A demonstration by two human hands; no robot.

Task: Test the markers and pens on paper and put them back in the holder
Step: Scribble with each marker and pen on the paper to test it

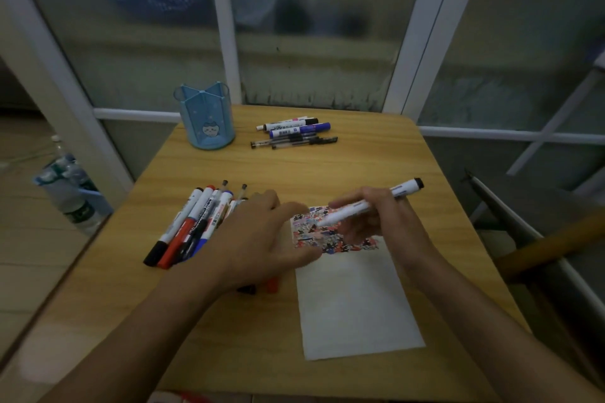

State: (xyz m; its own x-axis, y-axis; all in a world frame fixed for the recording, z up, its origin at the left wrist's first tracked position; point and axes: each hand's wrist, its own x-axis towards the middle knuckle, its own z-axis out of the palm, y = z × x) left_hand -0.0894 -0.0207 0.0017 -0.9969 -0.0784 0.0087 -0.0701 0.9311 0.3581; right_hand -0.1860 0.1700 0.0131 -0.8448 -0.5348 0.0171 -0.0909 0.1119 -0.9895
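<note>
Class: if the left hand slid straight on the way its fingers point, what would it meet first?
Probably the marker held by the right hand, above the paper; the left hand points right-forward, though depth is unclear.

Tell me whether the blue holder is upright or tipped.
Upright. The holder stands on its base on the table, open top upward.

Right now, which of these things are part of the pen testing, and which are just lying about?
Part of the job:
white marker held by right hand
paper
blue holder
near bundle of markers
far group of pens

Just there:
water bottles on the floor
</note>
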